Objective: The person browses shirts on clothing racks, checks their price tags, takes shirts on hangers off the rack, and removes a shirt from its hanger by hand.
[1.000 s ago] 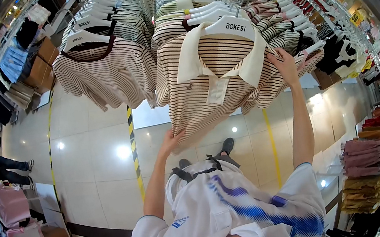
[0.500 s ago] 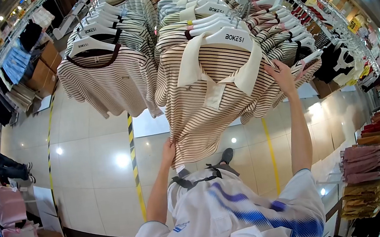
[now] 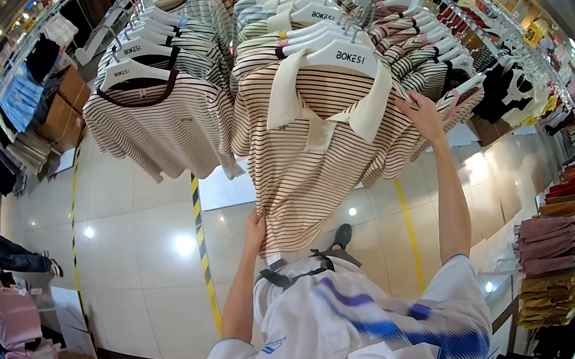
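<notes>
In front of me a beige and dark striped polo shirt [image 3: 295, 186] with a wide cream collar hangs on a white hanger [image 3: 342, 58] lettered BOKESI. My left hand [image 3: 256, 228] pinches the shirt's lower left edge and draws it outward. Higher up, my right hand [image 3: 422, 117] is closed on the striped fabric by the shoulder or sleeve at the right; its fingertips are partly hidden. To the left hangs a striped top with a dark neckband [image 3: 164, 127], apart from both hands.
More striped tops on hangers [image 3: 299, 18] crowd the racks behind the polo shirt. Folded garments [image 3: 554, 242] fill a rack at the right. Cardboard boxes [image 3: 61, 118] stand at the left, and another person's legs [image 3: 17, 251] show at the left edge. Yellow-and-black tape [image 3: 203, 249] marks the tiled floor.
The view has shifted slightly. Both hands keep their hold on the striped polo shirt, whose front hangs a little differently. The person at the left edge has moved a leg slightly.
</notes>
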Motion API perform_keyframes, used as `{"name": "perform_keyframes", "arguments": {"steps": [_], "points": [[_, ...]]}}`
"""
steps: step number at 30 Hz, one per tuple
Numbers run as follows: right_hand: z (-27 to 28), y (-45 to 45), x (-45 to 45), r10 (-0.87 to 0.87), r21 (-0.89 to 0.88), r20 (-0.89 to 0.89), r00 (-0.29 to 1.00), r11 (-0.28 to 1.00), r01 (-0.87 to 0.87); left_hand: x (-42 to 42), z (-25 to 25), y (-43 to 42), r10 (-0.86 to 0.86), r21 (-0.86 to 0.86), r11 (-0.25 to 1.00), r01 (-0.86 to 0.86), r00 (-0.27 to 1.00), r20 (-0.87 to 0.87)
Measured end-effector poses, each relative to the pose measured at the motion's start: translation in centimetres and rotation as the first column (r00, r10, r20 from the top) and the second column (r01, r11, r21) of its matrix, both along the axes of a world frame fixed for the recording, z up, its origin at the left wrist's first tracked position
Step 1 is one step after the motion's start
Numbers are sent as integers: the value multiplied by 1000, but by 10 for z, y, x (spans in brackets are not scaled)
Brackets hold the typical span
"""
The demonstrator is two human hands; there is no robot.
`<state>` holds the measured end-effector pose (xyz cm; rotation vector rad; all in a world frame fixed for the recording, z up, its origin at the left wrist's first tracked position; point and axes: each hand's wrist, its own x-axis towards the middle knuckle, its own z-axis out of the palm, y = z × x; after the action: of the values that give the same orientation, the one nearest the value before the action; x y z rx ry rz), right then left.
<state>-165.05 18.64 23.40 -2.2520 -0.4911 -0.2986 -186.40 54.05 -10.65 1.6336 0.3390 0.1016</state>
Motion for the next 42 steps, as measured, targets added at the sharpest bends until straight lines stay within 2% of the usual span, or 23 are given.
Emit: {"name": "perform_keyframes", "arguments": {"steps": [2, 4, 8, 11, 14, 17, 20, 21, 22, 23, 24, 26, 28, 30, 31, 32, 33, 34, 36, 37, 38, 40, 42], "points": [[2, 0, -2, -10, -15, -4, 1000, 1000, 10, 1, 0, -1, -9, 12, 1000, 9, 1000, 2], [4, 0, -3, 25, -113, 24, 999, 993, -22, 3, 1, -3, -44, -36, 998, 43, 998, -40], [18, 12, -12, 57, -236, 144, 988, 971, -22, 7, 9, -6, -85, -40, 996, 82, 995, -55], [7, 13, -2, 69, -231, 187, 980, 973, -25, 19, -24, -3, -76, 12, 997, 77, 993, -88], [3, 17, -1, 78, -248, 237, 968, 969, -17, 26, -21, -2, -73, 27, 997, 75, 994, -77], [-8, 18, 1, 16, -327, 320, 947, 940, 94, 38, -10, -3, -99, 49, 993, 104, 991, -91], [-8, 17, -1, 2, -334, 304, 953, 937, 105, 48, -3, 4, -92, 131, 988, 84, 995, 50], [-3, 19, -6, -6, -339, 327, 945, 933, 123, 53, 3, 10, -112, 276, 956, 103, 994, 16], [0, 19, -9, 1, -335, 336, 942, 935, 118, 58, 23, 15, -125, 413, 902, 122, 992, -20], [3, 16, -10, 5, -333, 354, 935, 935, 121, 62, 42, 18, -100, 451, 892, 40, 989, 112], [4, 12, -11, 10, -333, 370, 929, 935, 122, 62, 87, 15, -80, 476, 878, -46, 967, 240], [5, 11, -22, 34, -327, 358, 933, 941, 91, 67, 171, 8, -29, 481, 860, -170, 925, 380], [15, 19, -45, 31, -307, 330, 943, 949, 76, 67, 257, -3, -14, 559, 765, -319, 860, 510], [18, 29, -76, 22, -316, 272, 962, 946, 67, 71, 303, -13, 25, 620, 611, -493, 794, 607], [19, 36, -91, -5, -318, 209, 978, 945, 73, 80, 314, -16, 32, 621, 606, -497, 795, 606], [22, 43, -106, 0, -315, 201, 980, 947, 65, 88, 321, -19, 108, 626, 527, -575, 776, 621], [26, 51, -122, 0, -263, 225, 974, 963, 61, 93, 325, -17, 176, 632, 440, -638, 751, 636], [28, 54, -134, -5, -207, 248, 969, 977, 58, 97, 322, -11, 171, 644, 432, -631, 759, 629], [29, 54, -150, -15, -183, 242, 970, 981, 61, 105, 315, 4, 113, 627, 458, -630, 741, 662], [28, 55, -155, -22, -172, 246, 969, 983, 66, 106, 314, 10, 115, 548, 550, -631, 707, 698], [26, 54, -161, -25, -158, 242, 970, 985, 65, 104, 313, 15, 105, 558, 542, -629, 709, 697], [23, 52, -170, -65, -159, 137, 988, 983, 87, 93, 320, 23, 65, 591, 689, -419, 848, 526], [16, 49, -175, -51, -151, 136, 989, 986, 72, 92, 311, 32, 57, 578, 675, -459, 813, 579]]}}
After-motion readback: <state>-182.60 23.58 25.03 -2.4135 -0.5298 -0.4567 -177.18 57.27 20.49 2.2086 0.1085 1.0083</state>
